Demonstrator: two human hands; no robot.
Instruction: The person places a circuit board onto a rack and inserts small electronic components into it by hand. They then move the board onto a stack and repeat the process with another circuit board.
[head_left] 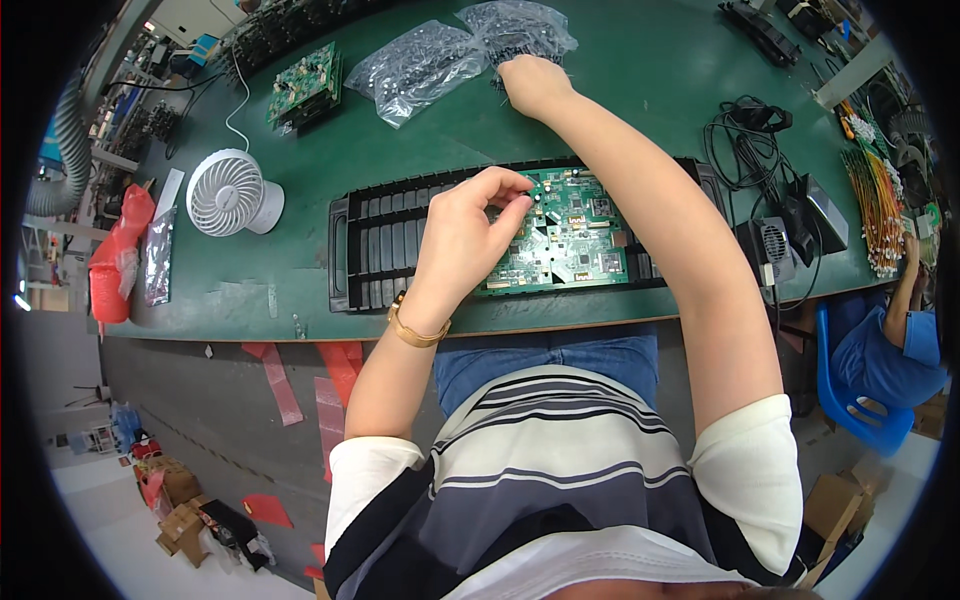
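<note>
A green circuit board [570, 235] with small parts on it lies on a black slotted tray [375, 235] in front of me. My left hand [470, 225] is over the board's left side, thumb and forefinger pinched at a small dark part near its upper left corner. Whether that part is in the pinch or on the board I cannot make out. My right hand [535, 85] reaches far across the table to a clear plastic bag [515, 25] of small dark parts. Its fingertips are hidden at the pile. A second clear bag [415, 70] of parts lies to its left.
A white fan [225, 195] and a stack of green boards [305, 85] stand on the left of the green table [300, 265]. Black cables [745, 150] and a power adapter [770, 245] lie to the right. A person in blue [890, 350] sits at the far right.
</note>
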